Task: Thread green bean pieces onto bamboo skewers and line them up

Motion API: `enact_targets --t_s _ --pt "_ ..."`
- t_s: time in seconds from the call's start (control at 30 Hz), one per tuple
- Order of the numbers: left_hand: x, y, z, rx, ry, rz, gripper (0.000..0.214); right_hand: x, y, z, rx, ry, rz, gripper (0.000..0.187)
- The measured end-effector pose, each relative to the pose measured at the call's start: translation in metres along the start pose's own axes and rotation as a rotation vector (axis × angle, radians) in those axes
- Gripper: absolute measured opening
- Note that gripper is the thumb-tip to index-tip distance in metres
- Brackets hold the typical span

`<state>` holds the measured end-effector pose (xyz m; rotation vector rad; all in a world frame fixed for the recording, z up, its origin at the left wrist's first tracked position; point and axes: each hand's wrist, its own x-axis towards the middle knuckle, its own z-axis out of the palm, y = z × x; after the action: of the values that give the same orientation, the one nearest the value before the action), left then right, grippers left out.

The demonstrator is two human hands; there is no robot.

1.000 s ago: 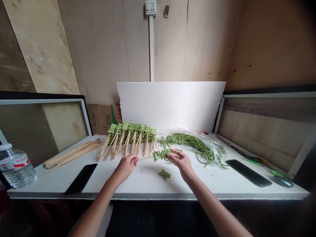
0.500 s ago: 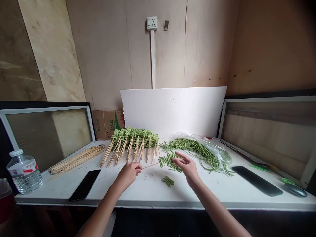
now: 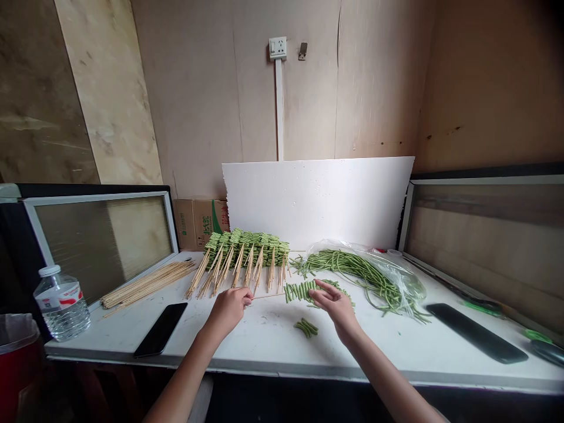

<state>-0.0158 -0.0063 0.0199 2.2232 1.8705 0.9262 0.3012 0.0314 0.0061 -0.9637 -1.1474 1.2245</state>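
My left hand (image 3: 231,308) is closed round the bare end of a thin wooden skewer (image 3: 269,295). Along the skewer's right part sits a row of cut green bean pieces (image 3: 299,291), side by side and crosswise to it. My right hand (image 3: 337,308) has its thumb and fingers at the right end of that row, gripping bean pieces; the skewer's tip is hidden there. Behind this hand, more cut pieces (image 3: 346,292) partly show. A small group of loose bean pieces (image 3: 306,328) lies on the white table (image 3: 247,352) below the skewer.
Finished bean skewers (image 3: 247,249) are stacked at the back. Bare skewers (image 3: 147,283) lie left, near a phone (image 3: 161,330) and a water bottle (image 3: 63,305). Long beans (image 3: 352,264) spill from a plastic bag (image 3: 408,288). A dark flat object (image 3: 478,333) lies right.
The view has turned slightly left, so the scene sits further right. My right hand's raised, spread fingers have come down closer together at the bean row. My left hand keeps hold of the skewer.
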Motion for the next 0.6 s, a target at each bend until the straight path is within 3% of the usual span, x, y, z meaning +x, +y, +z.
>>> enact_targets --t_s 0.3,0.4,0.6 --pt "-0.006 0.003 0.0 -0.184 -0.143 -0.045 0.024 0.004 -0.008 -0.009 -0.106 0.034 -0.023 0.077" --pt "-0.004 -0.002 0.009 -0.207 -0.108 -0.063 0.023 0.007 -0.009 -0.011 -0.091 0.061 -0.042 0.078" --pt "0.008 -0.022 0.009 -0.281 0.083 -0.134 0.019 0.016 -0.013 -0.019 -0.141 0.289 -0.122 0.064"
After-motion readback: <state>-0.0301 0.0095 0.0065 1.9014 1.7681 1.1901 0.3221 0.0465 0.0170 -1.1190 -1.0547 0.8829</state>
